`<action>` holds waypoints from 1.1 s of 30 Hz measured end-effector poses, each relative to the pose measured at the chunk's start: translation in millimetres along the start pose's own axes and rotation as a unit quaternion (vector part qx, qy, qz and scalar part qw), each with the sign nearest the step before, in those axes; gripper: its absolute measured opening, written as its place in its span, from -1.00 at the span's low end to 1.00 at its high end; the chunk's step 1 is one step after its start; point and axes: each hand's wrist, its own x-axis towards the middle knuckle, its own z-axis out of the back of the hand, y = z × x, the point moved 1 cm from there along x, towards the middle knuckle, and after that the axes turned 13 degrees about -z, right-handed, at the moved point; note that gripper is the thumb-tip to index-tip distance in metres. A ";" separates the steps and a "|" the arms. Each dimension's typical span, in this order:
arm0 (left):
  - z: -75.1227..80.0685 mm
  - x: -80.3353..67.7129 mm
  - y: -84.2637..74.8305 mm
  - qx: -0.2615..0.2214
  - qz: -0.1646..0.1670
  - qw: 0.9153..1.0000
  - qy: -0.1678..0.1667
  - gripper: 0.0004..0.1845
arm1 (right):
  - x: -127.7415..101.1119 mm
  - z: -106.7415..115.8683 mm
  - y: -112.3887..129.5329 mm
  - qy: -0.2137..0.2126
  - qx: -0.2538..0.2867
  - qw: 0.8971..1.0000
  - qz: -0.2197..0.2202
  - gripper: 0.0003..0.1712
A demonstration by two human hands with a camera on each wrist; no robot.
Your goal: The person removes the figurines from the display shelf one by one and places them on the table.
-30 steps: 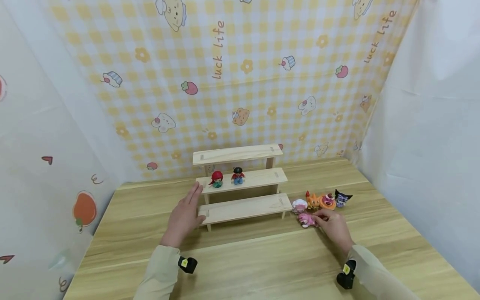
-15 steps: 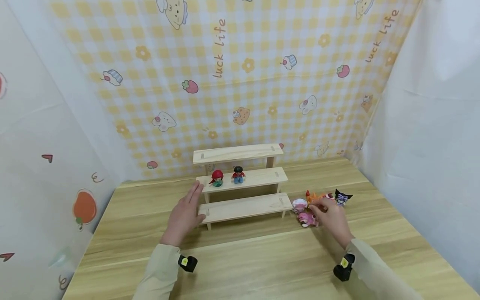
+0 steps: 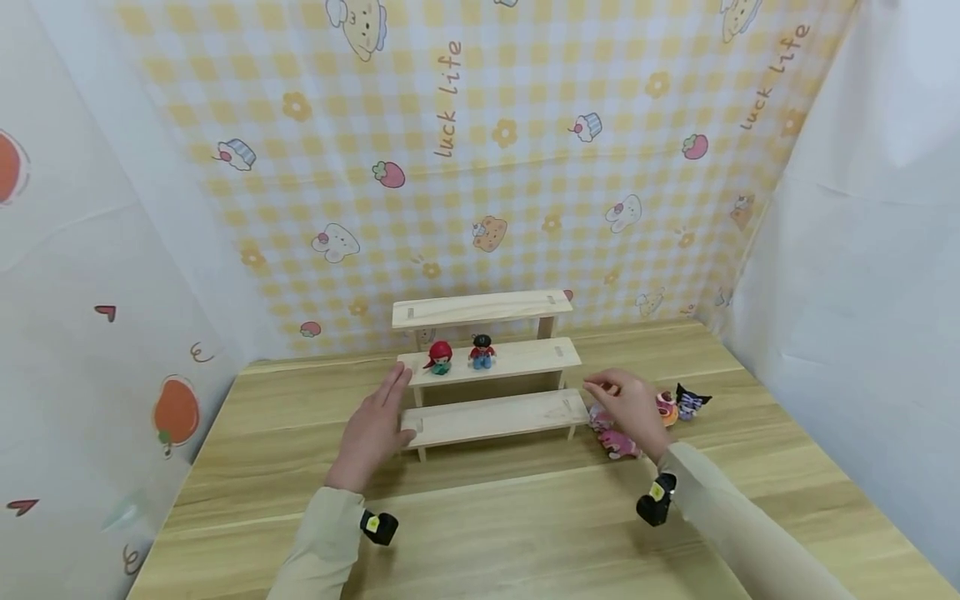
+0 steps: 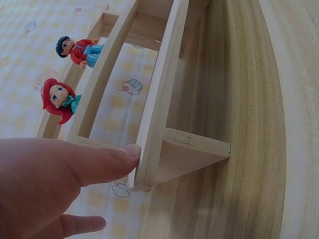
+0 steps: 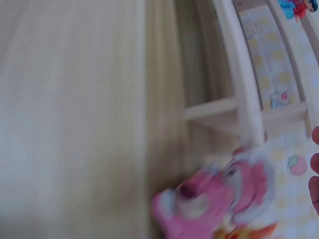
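Note:
A three-step wooden shelf (image 3: 487, 417) stands on the table. My left hand (image 3: 372, 427) lies flat against its left end, fingers straight. In the left wrist view a fingertip (image 4: 130, 151) touches the board's end (image 4: 159, 99). A red-haired figure (image 3: 439, 357) (image 4: 59, 97) and a black-haired figure (image 3: 482, 351) (image 4: 79, 50) stand on the middle step. My right hand (image 3: 630, 408) hovers by the lowest step's right end, fingers loosely bent. Whether it holds anything is hidden. Under it lies a pink figure (image 3: 618, 444) (image 5: 209, 199), blurred in the right wrist view.
A round red-orange figure (image 3: 666, 407) and a black-and-purple figure (image 3: 690, 402) stand right of my right hand. The wooden table (image 3: 525, 517) is walled by a yellow checked cloth at the back and pale sheets at both sides.
My right hand has lifted off the cluster of figures and moved left toward the shelf's right end, hiding the orange figure. My left hand has stayed at the shelf.

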 end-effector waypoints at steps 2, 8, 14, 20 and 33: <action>0.0 0.1 -0.4 -0.001 0.001 1.000 -0.001 0.05 | 5.9 -2.2 9.3 0.005 -0.004 1.000 0.013 -0.82; 0.2 -1.7 -0.6 -0.010 0.010 1.000 -0.001 0.05 | 24.2 -14.0 41.9 0.029 0.018 0.998 0.050 -0.80; 1.0 -1.8 -0.9 -0.008 0.011 1.000 -0.001 0.05 | 39.7 -31.4 65.2 0.041 0.040 0.996 0.061 -0.79; -1.3 -0.3 3.1 0.007 0.006 1.000 -0.004 0.06 | 48.4 -42.7 82.3 0.046 0.040 0.996 0.065 -0.79; 2.9 -2.7 -3.8 0.007 0.027 1.000 0.006 0.05 | 58.9 -55.4 119.0 0.061 0.049 0.991 0.105 -0.75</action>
